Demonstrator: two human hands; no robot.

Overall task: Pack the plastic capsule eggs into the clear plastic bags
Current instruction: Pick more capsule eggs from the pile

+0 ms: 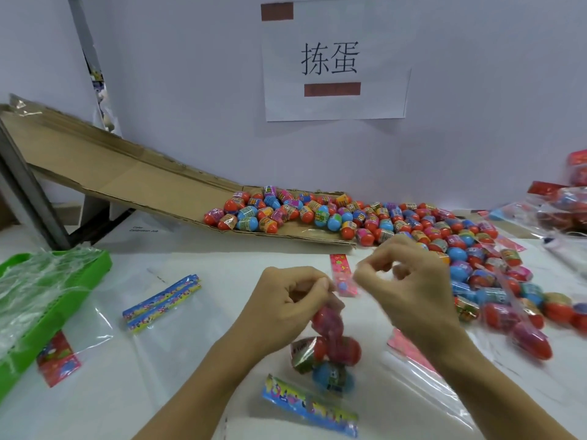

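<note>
My left hand (287, 304) pinches the top of a clear plastic bag (330, 347) that hangs over the table and holds several capsule eggs, red and blue ones among them. The bag's pink header card (342, 274) stands up between my hands. My right hand (409, 287) is beside the bag's top with fingers curled, blurred, and seems to pinch the bag's edge. A big heap of loose capsule eggs (413, 227) spreads from the foot of a cardboard ramp (127, 182) to the right of my hands.
A green tray (92, 265) with crumpled clear plastic sits at the left. Empty bags with blue headers (162, 301) and red headers (57, 360) lie on the white table, one blue header (309, 406) near me. Filled bags (571, 201) pile at the far right.
</note>
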